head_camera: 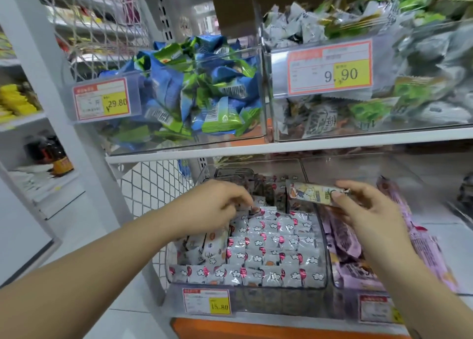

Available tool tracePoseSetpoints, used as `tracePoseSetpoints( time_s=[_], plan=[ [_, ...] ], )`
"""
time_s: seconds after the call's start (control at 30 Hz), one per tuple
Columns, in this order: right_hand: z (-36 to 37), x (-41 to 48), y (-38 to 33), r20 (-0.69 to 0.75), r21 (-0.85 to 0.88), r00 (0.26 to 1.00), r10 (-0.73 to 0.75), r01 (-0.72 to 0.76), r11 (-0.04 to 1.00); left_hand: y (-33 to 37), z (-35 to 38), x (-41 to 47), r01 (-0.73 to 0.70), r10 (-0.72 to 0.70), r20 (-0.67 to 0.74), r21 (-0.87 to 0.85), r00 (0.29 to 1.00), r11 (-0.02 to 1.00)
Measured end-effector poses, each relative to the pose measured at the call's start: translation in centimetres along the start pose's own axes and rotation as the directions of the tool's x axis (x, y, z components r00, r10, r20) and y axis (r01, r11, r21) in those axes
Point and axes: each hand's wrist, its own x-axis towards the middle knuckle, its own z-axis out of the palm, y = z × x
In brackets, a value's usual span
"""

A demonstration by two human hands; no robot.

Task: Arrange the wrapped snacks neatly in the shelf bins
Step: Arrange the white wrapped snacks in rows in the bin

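Right grip point(368, 210) pinched one end of a long wrapped snack point(314, 193) above the lower clear bin point(276, 304). Left grip point(215, 205), fingers curled, reached the rowed white snacks point(271, 246) in that bin; whether it held one could not be determined.

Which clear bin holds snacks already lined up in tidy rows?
The lower left bin, with the 15.80 price tag: its white packets lie in rows; the others hold loose heaps.
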Motion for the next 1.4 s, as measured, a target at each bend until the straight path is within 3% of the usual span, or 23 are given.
tracePoseSetpoints(
  time_s=[0.27, 0.57, 0.7, 0.93, 1.4],
  plan=[
    [-0.7, 1.2, 0.8, -0.021, 0.062, 1.000, 0.006, -0.005, 0.998, 1.2, 3.1, 10.6, 0.155, -0.157, 0.058, 0.036, 0.986, 0.987],
    [-1.0, 1.5, 0.0, 0.009, 0.046, 1.000, 0.013, -0.013, 0.999, -0.9, 4.3, 14.7, 0.208, -0.295, 0.375, 0.256, 0.879, 0.944],
    [-1.0, 1.1, -0.1, 0.005, 0.062, 1.000, 0.031, -0.031, 0.998, -1.2, 4.5, 15.2, 0.217, -0.353, 0.417, 0.338, 0.838, 0.916],
    [-0.8, 0.8, -0.3, 0.011, 0.104, 0.998, 0.058, -0.059, 0.993, -0.8, 5.6, 15.3, 0.258, -0.360, 0.456, 0.271, 0.814, 0.927],
    [-0.8, 0.9, -0.5, 0.021, 0.113, 0.996, 0.085, -0.087, 0.990, -2.5, 6.0, 13.8, 0.229, -0.194, 0.355, -0.057, 0.914, 0.972]
  ],
)
